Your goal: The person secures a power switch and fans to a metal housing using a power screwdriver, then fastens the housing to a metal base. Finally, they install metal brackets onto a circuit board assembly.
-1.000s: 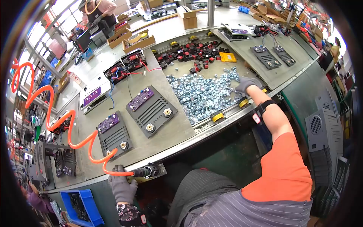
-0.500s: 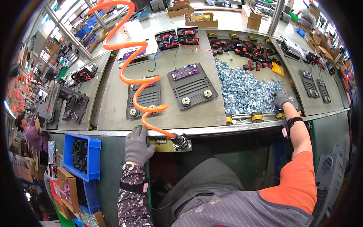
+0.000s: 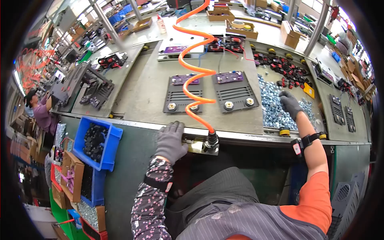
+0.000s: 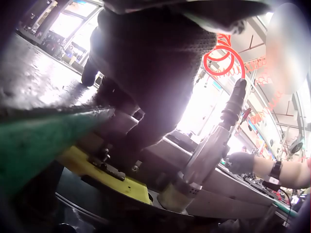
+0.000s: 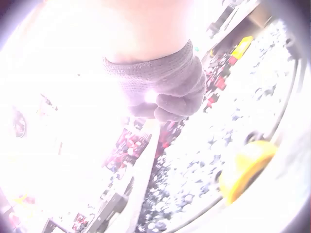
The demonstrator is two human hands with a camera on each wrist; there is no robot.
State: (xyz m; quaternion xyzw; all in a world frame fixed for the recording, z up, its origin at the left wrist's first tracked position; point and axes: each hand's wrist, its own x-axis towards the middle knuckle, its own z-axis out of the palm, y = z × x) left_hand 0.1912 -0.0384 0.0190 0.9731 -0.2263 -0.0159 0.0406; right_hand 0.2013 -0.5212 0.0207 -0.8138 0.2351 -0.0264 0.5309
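Observation:
My gloved left hand (image 3: 171, 142) lies on the bench's front edge, its fingers extended onto the metal rim. Just right of it, an air screwdriver (image 3: 211, 141) sits in a yellowish bracket, joined to an orange coiled hose (image 3: 198, 71). My gloved right hand (image 3: 290, 103) is over a heap of small shiny metal pieces (image 3: 272, 96); the right wrist view shows its fingers (image 5: 177, 104) curled in, and I cannot tell what they hold. Two dark slotted panels (image 3: 182, 98) with purple circuit boards (image 3: 230, 77) and brass-coloured hex fittings (image 3: 228, 105) lie on the plate.
Black and red parts (image 3: 286, 70) and a yellow piece (image 3: 308, 90) lie behind the heap. Yellow rollers (image 3: 284, 131) line the conveyor. A blue bin (image 3: 114, 146) of black parts stands at left. Another person (image 3: 42, 110) works farther left.
The head view has swung to the right-hand side of the person less, shifting the bench rightward in frame. My right hand has moved left over the heap; my left hand stays by the bench edge.

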